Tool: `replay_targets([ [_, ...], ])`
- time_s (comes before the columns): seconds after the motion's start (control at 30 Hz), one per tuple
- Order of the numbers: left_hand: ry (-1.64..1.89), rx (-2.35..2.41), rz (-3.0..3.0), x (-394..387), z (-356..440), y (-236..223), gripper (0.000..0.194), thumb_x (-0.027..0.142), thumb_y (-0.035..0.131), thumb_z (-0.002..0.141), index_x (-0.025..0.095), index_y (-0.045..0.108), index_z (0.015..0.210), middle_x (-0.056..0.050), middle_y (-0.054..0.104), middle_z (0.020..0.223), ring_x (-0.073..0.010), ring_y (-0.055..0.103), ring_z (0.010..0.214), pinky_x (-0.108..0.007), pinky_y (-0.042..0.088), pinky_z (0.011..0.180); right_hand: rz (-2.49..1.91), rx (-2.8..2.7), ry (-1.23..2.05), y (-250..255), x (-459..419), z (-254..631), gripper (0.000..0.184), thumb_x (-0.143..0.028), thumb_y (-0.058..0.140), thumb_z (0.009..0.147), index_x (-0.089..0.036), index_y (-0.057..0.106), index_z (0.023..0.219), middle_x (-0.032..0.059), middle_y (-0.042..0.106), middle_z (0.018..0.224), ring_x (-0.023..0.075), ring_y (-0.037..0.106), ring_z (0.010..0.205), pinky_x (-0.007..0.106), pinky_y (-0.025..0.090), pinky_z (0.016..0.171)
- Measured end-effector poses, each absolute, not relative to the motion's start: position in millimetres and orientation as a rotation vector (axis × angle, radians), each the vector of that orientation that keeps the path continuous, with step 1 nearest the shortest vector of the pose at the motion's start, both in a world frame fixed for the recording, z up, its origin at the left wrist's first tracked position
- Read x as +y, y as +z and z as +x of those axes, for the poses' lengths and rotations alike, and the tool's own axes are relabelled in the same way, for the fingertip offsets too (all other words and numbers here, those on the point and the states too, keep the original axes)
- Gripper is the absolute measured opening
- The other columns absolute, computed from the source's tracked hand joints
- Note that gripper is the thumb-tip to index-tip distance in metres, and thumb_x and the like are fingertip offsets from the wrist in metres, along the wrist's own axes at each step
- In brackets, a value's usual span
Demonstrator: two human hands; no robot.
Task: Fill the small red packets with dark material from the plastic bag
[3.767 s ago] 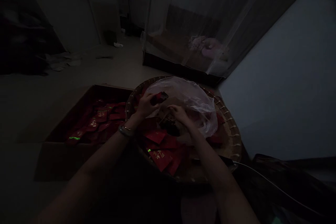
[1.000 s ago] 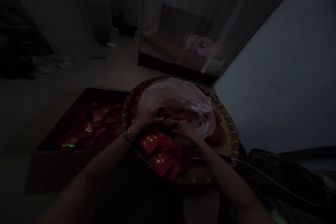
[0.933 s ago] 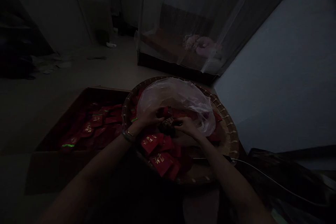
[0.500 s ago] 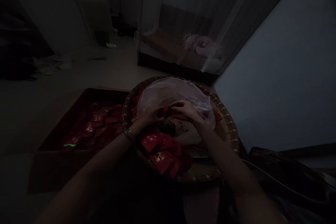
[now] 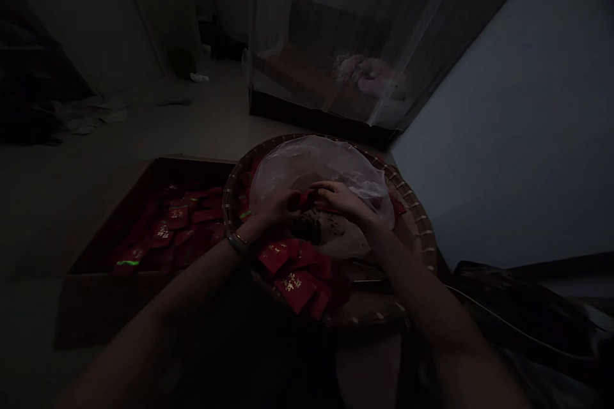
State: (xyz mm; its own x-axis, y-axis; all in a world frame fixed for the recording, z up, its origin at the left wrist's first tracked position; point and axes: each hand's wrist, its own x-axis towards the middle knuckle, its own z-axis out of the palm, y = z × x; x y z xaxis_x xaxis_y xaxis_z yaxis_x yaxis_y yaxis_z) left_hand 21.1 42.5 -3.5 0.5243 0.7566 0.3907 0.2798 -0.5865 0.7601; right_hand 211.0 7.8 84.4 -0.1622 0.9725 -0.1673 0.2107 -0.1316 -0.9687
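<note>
My left hand [image 5: 273,211] and my right hand [image 5: 340,200] meet over a round woven bamboo tray [image 5: 417,249], both gripping a small red envelope [image 5: 305,199] between them. A crumpled clear plastic bag [image 5: 307,166] lies behind my hands on the tray. Below my right hand sits a dark brown clump [image 5: 307,225], its shape unclear in the dim light. Nearer me, red envelopes with gold characters [image 5: 295,289] lie overlapping on the tray. A bangle circles my left wrist.
A cardboard box [image 5: 100,307] full of red envelopes stands left of the tray. A dark bar with a white cable [image 5: 369,284] lies at the tray's near right. A net-covered frame [image 5: 321,77] stands behind, with a wall to the right.
My right hand has moved up and away from the dark clump to the red envelope, now held between both hands. The view has drifted slightly.
</note>
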Motion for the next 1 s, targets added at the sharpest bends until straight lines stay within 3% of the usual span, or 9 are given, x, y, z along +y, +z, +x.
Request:
replay_targets([
  [0.17, 0.967, 0.855, 2.130, 43.5, 21.4, -3.3, 0.040, 0.029, 0.063, 0.076, 0.017, 0.060, 0.114, -0.006, 0.068, 0.099, -0.0163, 0.063, 0.083, -0.028, 0.052, 0.072, -1.483, -1.485, 1.223, 58.7, -3.3, 232.4, 0.024, -0.016, 0.057, 0.076, -0.017, 0.069, 0.096, 0.0052, 0.071, 0.093, 0.0128, 0.065, 0.073, 0.022, 0.055, 0.060],
  [0.3, 0.903, 0.919, 2.193, 46.5, 21.3, -5.4, 0.034, 0.028, 0.066, 0.074, 0.016, 0.064, 0.106, -0.008, 0.068, 0.100, -0.0190, 0.064, 0.084, -0.030, 0.052, 0.072, -1.569, -1.716, 1.228, 24.9, -14.8, 236.5, 0.025, -0.013, 0.057, 0.073, -0.014, 0.070, 0.094, 0.0043, 0.072, 0.085, 0.0126, 0.063, 0.067, 0.022, 0.052, 0.061],
  [0.47, 0.814, 0.950, 2.305, 46.5, 19.9, -2.7, 0.028, 0.021, 0.064, 0.073, 0.017, 0.067, 0.101, -0.008, 0.069, 0.099, -0.0213, 0.064, 0.086, -0.031, 0.051, 0.073, -1.554, -1.760, 1.129, 3.5, -12.0, 221.6, 0.024, -0.019, 0.059, 0.074, -0.014, 0.070, 0.096, 0.0068, 0.072, 0.093, 0.0164, 0.066, 0.079, 0.027, 0.052, 0.072],
  [0.57, 0.776, 0.938, 2.349, 43.8, 18.4, 1.8, 0.031, 0.028, 0.067, 0.074, 0.018, 0.067, 0.103, -0.008, 0.069, 0.097, -0.0213, 0.064, 0.085, -0.029, 0.050, 0.070, -1.541, -1.721, 0.965, 6.7, -5.4, 213.0, 0.021, -0.017, 0.059, 0.072, -0.014, 0.070, 0.090, 0.0077, 0.072, 0.093, 0.0183, 0.066, 0.085, 0.030, 0.050, 0.080],
  [0.73, 0.705, 0.848, 2.331, 41.5, 17.5, 6.0, 0.040, 0.036, 0.066, 0.076, 0.022, 0.064, 0.113, -0.003, 0.069, 0.088, -0.0169, 0.062, 0.072, -0.025, 0.047, 0.062, -1.447, -1.746, 0.689, 31.6, -3.7, 204.0, 0.016, -0.019, 0.057, 0.072, -0.017, 0.068, 0.084, 0.0045, 0.071, 0.087, 0.0176, 0.064, 0.082, 0.030, 0.049, 0.079],
  [0.87, 0.749, 0.839, 2.150, 42.2, 18.0, 4.9, 0.047, 0.030, 0.070, 0.072, 0.019, 0.062, 0.116, -0.005, 0.069, 0.102, -0.0192, 0.064, 0.085, -0.026, 0.050, 0.070, -1.318, -1.725, 0.650, 46.8, -7.2, 206.3, 0.018, -0.025, 0.058, 0.075, -0.018, 0.066, 0.089, 0.0040, 0.069, 0.089, 0.0175, 0.063, 0.084, 0.030, 0.048, 0.079],
  [1.0, 0.671, 0.787, 1.990, 41.4, 18.4, 6.6, 0.052, 0.040, 0.073, 0.069, 0.016, 0.062, 0.113, -0.007, 0.068, 0.105, -0.0198, 0.063, 0.090, -0.027, 0.050, 0.074, -1.296, -1.628, 0.677, 42.4, -7.5, 214.1, 0.016, -0.029, 0.061, 0.075, -0.017, 0.064, 0.085, 0.0036, 0.067, 0.084, 0.0176, 0.062, 0.082, 0.030, 0.049, 0.077],
])
